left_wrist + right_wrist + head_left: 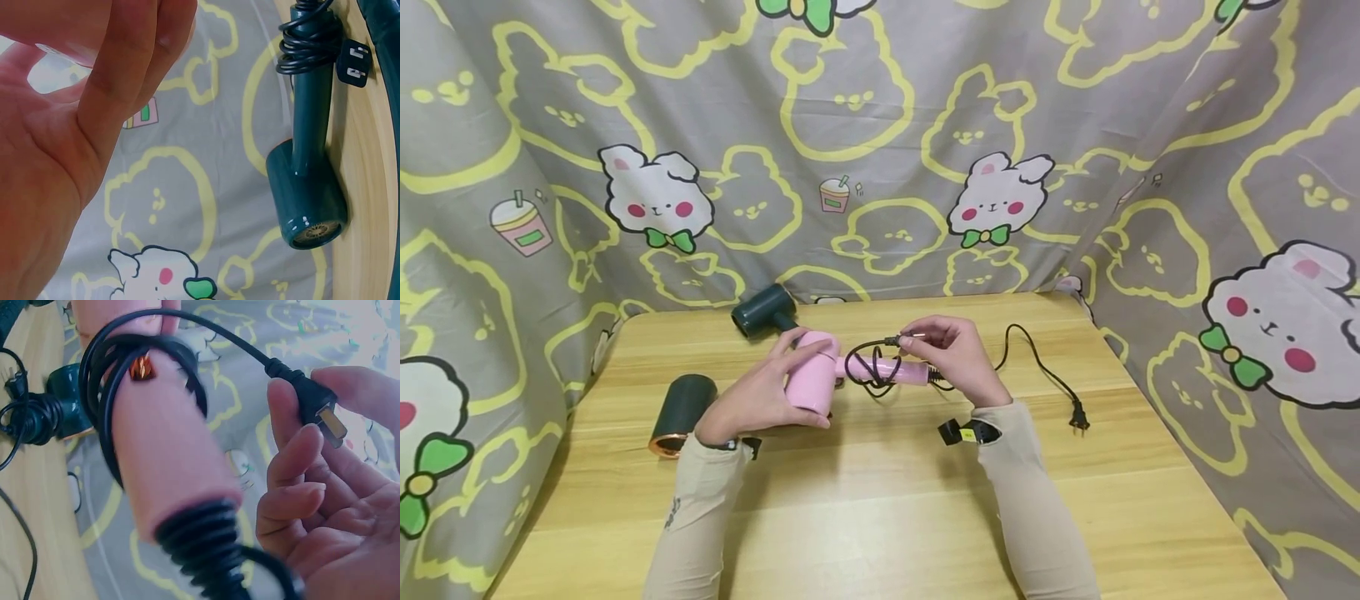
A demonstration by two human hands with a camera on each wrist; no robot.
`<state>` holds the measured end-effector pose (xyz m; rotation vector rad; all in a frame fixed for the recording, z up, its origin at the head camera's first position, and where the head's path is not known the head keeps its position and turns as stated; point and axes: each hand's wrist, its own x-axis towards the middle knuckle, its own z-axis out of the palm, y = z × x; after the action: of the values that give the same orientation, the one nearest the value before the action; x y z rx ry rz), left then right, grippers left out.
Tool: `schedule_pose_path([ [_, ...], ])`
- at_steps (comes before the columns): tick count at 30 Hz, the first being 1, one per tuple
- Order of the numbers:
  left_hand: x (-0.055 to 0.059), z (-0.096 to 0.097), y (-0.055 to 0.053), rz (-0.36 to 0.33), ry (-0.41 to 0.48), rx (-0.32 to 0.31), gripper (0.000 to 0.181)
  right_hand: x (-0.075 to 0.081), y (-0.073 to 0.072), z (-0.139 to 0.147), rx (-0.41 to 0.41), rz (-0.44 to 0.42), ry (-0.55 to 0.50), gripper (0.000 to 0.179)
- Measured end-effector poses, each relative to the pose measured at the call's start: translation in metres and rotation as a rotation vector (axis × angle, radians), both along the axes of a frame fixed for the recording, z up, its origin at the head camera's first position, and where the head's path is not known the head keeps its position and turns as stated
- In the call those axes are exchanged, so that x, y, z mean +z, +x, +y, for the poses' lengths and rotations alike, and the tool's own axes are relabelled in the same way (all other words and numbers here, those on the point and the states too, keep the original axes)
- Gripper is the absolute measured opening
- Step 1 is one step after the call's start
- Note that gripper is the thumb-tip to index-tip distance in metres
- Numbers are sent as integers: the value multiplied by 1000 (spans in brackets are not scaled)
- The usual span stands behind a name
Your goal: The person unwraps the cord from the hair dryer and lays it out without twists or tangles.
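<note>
My left hand grips a pink hair dryer around its barrel, holding it up over the table with the handle pointing right. Black cord loops loosely around that handle, leaving its ribbed base at the end. Between thumb and fingers my right hand pinches the two-pin plug, its prongs facing away from the cord. A short stretch of cord arcs from the plug back to the loops. In the left wrist view, part of the pink barrel shows above the left palm.
A dark green hair dryer lies at the back of the wooden table, cord wound on its handle. Another green barrel with a copper rim is by the left forearm. At right lies a loose black cord with a plug. Patterned curtains surround the table.
</note>
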<state>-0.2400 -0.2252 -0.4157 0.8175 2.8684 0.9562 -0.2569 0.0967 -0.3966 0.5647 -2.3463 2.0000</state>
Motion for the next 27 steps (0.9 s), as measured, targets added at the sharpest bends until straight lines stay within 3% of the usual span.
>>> schedule_pose_path([
  [4,0,-3,-1,-6,15,16,109,8,9,-6,23,6,22,18],
  [11,2,-9,-1,20,38,36,109,15,22,-16,125,-62,8,17],
  [14,0,-11,-2,34,45,46,110,13,22,-17,124,-60,63,14],
  [19,-1,-14,-3,67,58,54,112,10,24,-18,169,-93,71,12],
  [27,1,-19,-3,99,58,64,114,8,25,-17,330,-181,144,22],
])
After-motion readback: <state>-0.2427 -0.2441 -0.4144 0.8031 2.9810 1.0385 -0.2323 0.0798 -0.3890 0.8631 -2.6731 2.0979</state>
